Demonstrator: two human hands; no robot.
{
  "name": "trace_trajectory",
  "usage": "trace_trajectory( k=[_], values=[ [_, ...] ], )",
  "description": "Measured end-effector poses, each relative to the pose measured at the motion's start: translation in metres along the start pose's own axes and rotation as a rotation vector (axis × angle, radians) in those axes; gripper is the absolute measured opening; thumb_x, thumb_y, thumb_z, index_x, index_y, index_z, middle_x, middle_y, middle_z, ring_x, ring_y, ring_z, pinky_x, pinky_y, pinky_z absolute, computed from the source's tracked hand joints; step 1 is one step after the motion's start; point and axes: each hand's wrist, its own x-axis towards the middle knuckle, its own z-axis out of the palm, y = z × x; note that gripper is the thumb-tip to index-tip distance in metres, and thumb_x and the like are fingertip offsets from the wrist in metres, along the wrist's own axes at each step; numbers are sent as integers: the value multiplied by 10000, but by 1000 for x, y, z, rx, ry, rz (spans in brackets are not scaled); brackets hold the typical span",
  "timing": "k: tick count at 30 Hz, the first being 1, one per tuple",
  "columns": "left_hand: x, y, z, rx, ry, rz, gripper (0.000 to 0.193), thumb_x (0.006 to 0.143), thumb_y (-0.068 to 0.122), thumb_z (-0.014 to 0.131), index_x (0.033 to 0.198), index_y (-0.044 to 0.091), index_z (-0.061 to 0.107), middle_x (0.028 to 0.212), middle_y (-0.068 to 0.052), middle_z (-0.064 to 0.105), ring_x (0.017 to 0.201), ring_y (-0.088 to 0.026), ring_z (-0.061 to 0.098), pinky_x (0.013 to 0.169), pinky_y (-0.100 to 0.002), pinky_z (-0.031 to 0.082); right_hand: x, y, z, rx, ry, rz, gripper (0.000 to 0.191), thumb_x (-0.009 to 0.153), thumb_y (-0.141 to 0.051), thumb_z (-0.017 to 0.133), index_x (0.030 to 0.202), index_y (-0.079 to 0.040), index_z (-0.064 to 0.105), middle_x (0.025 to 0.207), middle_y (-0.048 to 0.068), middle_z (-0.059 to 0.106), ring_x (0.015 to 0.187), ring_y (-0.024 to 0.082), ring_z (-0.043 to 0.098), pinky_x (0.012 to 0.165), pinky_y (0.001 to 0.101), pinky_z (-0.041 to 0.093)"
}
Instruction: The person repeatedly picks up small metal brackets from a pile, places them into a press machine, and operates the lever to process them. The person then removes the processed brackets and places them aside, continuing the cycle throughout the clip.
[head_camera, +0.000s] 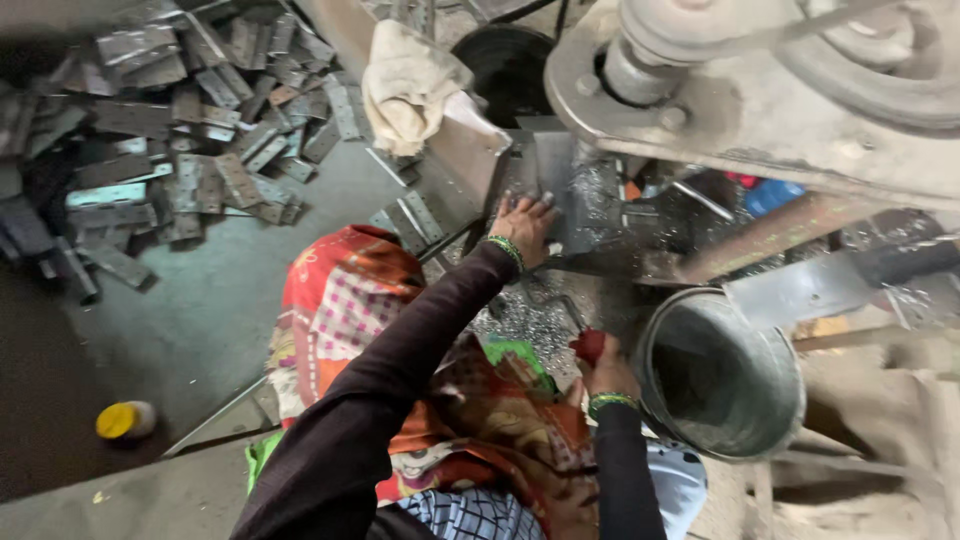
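Grey concrete floor (210, 300) with heaped flat metal plates (190, 130) and a yellow-capped bottle (125, 420).

1. Grey perforated metal plates (200, 150) lie heaped on a grey-green floor (200, 310).
2. An orange-red floral and pink-checked cloth (345, 300) covers the lap.
3. Green bangles circle both wrists; the right hand (600, 375) grips what appears to be a red handle (588, 345).
4. A yellow-capped container (125, 420) sits apart.
5. A dull grey metal bucket (730, 390) stands nearby.
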Motion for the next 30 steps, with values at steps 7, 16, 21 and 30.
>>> trace_trajectory(
  k=[7,16,21,30],
  values=[
    [-59,-111,-46,-524,-171,-242,443,944,391,684,1358,233,668,1426,-46,676,1337,-270,648,1174,-448,505,17,9,20,-28,-93,83,762,853,-490,759,1451,-234,361,1160,242,702,1015,455,711,859,547,556],
    [-76,-143,-35,-121,118,-698,417,914,169,607,1325,225,646,1401,-30,593,1347,-315,471,1064,-633,368,8,11,12,17,-57,37,746,834,-441,766,1444,-244,384,1209,226,688,1042,466,688,858,568,535],
    [-69,-147,-36,-70,162,-785,313,862,201,683,1169,243,723,1324,-25,609,1306,-265,469,1007,-622,373,12,13,16,23,-61,66,764,813,-442,784,1436,-253,384,1239,215,676,1064,465,678,865,566,534],
    [-106,-137,-51,-224,330,-671,610,658,530,909,1156,220,742,1064,-128,734,991,-363,704,833,-490,574,8,7,12,12,-58,73,759,819,-460,780,1436,-271,380,1223,230,673,1040,476,684,863,567,538]
  ],
)
